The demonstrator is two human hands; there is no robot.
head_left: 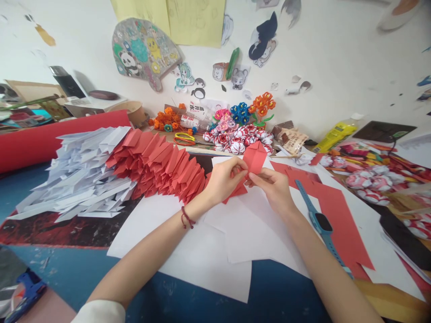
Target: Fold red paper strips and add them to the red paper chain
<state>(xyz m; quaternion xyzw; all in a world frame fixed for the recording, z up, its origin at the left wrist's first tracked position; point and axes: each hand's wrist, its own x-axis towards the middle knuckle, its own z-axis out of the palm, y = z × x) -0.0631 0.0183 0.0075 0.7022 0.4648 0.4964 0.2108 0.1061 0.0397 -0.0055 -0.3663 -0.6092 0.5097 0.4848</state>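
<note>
A small red paper piece (pixel 255 157), creased and pointed at its top, stands between my two hands above the white sheets. My left hand (pixel 226 178), with a dark red string bracelet on the wrist, pinches its lower left side. The thumb and fingers of my right hand (pixel 273 187) close on its lower right corner. Left of my hands lies a long row of folded red paper pieces (pixel 158 163), and beyond it a heap of folded white paper pieces (pixel 81 170). Loose white sheets (pixel 202 251) lie under my forearms.
A blue smartwatch (pixel 321 222) rests on red paper sheets (pixel 346 229) to the right. Along the wall stand red-and-white paper flowers (pixel 237 146), orange flowers (pixel 262 105) and a yellow bottle (pixel 336 134). A red roll (pixel 60 137) lies back left; a blue tool (pixel 28 291) sits front left.
</note>
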